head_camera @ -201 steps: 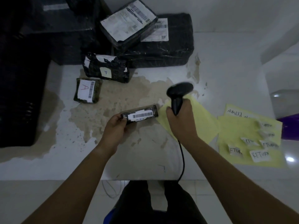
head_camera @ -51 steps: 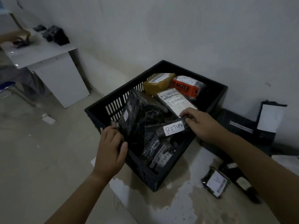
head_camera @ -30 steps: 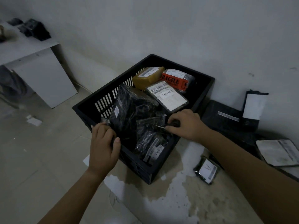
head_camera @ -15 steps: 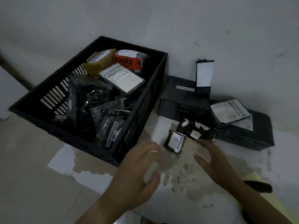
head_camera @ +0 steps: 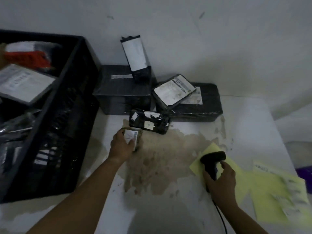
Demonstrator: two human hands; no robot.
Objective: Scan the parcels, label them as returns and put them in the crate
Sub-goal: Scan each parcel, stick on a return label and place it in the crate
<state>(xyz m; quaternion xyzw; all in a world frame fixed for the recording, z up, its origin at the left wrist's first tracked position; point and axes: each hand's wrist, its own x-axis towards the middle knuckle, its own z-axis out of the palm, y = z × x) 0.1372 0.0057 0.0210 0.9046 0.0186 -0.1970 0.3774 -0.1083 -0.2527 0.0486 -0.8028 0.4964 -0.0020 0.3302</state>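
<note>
Big white table point(head_camera: 244, 125), with the black crate point(head_camera: 67, 92) on its left side holding a few parcels. Larger black parcels point(head_camera: 189, 105) are piled by the wall. The right hand point(head_camera: 219, 179) is wrapped round the scanner point(head_camera: 212, 159) handle, over a yellow sheet point(head_camera: 239, 176). The left hand point(head_camera: 121, 146) has its fingers curled round the small parcel point(head_camera: 133, 135), thumb on its white label. That parcel is just right of the crate, can't tell if it's lifted.

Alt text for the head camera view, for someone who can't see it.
A person's left hand grips a small parcel at a stained white table while the right hand holds a barcode scanner. A black crate of parcels stands left; yellow label sheets lie right.
</note>
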